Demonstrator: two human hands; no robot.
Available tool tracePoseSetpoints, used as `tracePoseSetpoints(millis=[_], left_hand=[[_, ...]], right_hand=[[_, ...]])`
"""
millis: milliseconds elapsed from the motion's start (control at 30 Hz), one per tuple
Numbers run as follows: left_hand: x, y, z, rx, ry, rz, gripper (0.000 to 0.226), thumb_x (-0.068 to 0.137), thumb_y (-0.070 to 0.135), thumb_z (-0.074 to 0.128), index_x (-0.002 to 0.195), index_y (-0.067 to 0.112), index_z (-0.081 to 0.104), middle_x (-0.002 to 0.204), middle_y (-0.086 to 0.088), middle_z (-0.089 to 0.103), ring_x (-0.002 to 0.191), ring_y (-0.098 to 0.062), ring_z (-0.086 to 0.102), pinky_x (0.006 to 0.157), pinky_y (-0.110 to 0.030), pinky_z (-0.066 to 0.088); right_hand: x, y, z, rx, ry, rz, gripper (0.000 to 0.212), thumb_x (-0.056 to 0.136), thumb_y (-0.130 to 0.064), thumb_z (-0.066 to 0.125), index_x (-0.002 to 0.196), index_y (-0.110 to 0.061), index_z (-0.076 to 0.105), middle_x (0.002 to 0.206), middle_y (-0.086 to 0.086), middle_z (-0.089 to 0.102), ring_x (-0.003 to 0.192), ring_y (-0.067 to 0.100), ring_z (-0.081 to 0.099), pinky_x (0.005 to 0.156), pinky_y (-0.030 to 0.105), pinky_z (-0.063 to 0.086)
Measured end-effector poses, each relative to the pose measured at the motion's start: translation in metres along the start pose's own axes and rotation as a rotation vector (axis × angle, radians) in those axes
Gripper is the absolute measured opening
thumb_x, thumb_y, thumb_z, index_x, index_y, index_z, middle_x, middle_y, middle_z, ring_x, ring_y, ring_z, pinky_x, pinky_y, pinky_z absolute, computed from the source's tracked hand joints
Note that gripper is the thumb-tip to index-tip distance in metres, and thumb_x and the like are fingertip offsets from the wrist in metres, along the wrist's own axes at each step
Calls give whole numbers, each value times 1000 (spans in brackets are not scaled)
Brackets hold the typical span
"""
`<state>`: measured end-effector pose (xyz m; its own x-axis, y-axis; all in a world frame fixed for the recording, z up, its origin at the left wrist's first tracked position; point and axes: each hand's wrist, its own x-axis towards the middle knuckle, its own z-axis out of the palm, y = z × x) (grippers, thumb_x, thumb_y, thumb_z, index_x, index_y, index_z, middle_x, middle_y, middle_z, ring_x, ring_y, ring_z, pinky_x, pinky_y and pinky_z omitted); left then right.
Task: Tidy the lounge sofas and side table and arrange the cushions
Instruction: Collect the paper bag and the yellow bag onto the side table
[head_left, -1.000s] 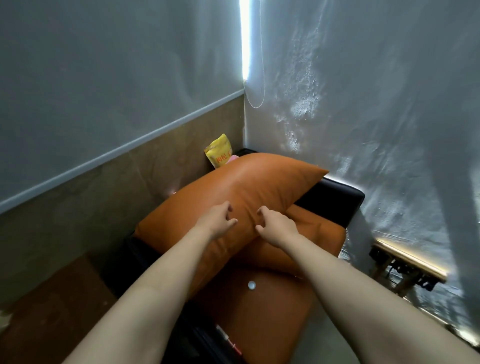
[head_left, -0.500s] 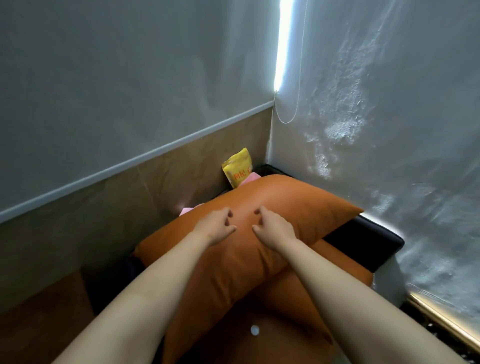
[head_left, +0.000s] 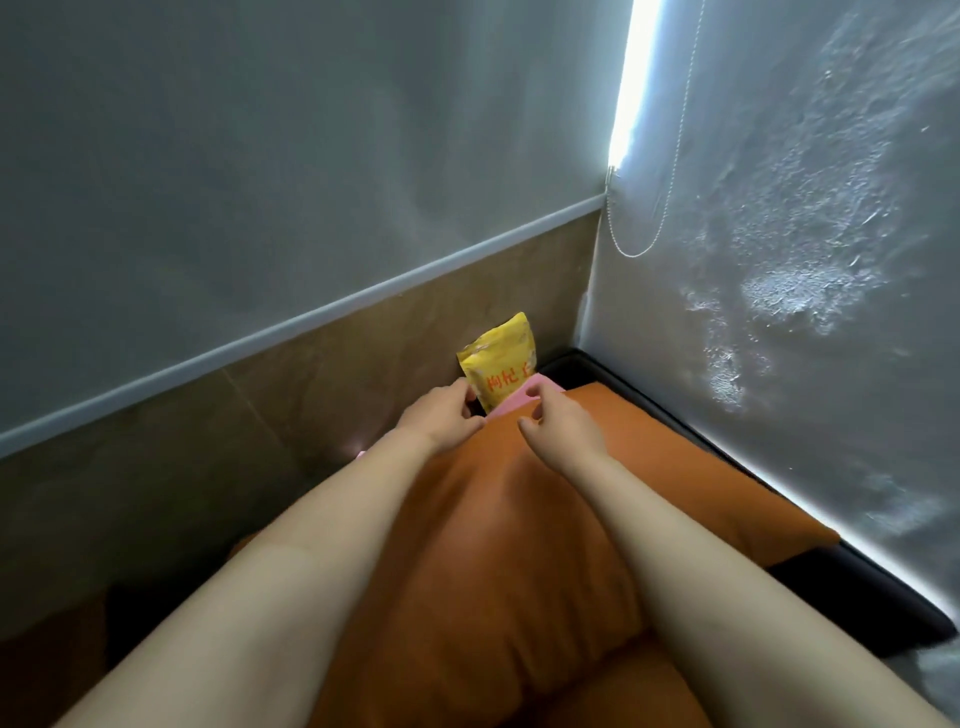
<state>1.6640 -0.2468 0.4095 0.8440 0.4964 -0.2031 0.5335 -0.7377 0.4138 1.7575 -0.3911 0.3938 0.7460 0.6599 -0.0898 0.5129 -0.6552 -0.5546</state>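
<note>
Hands, two: left hand (head_left: 444, 415) and right hand (head_left: 563, 423) curl at a big orange cushion's (head_left: 493, 561) far edge on the sofa (head_left: 883, 603); whether they grip, I cannot tell. One yellow pouch (head_left: 501, 369) and one pink item (head_left: 522, 402) sit just behind.

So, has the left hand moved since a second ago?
Yes. The left hand went forward over the orange cushion to the yellow packet.

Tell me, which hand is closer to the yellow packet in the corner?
Left, narrowly. The left hand has its fingertips at the lower left edge of the yellow packet; the right hand sits just below it, fingers on the pink thing in front.
</note>
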Motion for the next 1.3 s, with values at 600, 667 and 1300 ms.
tracePoseSetpoints(millis=[600,667,1300], left_hand=[[168,-31,90,-384,262,-246,28,84,29,71,106,21,57,113,0,60,100,-20,60,87,-39,51],[179,-35,94,-463,278,-298,29,85,28,71,105,21,51,114,-1,58,103,-20,58,88,-35,50],[243,-65,118,-624,300,-555,27,87,36,68,74,20,50,87,0,60,84,-22,59,74,-30,47]], right_hand=[[185,78,49,112,24,-24,64,80,-38,71,135,-18,47,128,4,58,120,24,53,99,41,44],[199,84,55,133,24,-16,64,79,-39,73,134,-18,46,127,4,58,119,24,53,99,43,44],[296,91,104,393,57,113,83,75,-44,78,138,-7,39,135,14,52,126,31,49,102,43,42]])
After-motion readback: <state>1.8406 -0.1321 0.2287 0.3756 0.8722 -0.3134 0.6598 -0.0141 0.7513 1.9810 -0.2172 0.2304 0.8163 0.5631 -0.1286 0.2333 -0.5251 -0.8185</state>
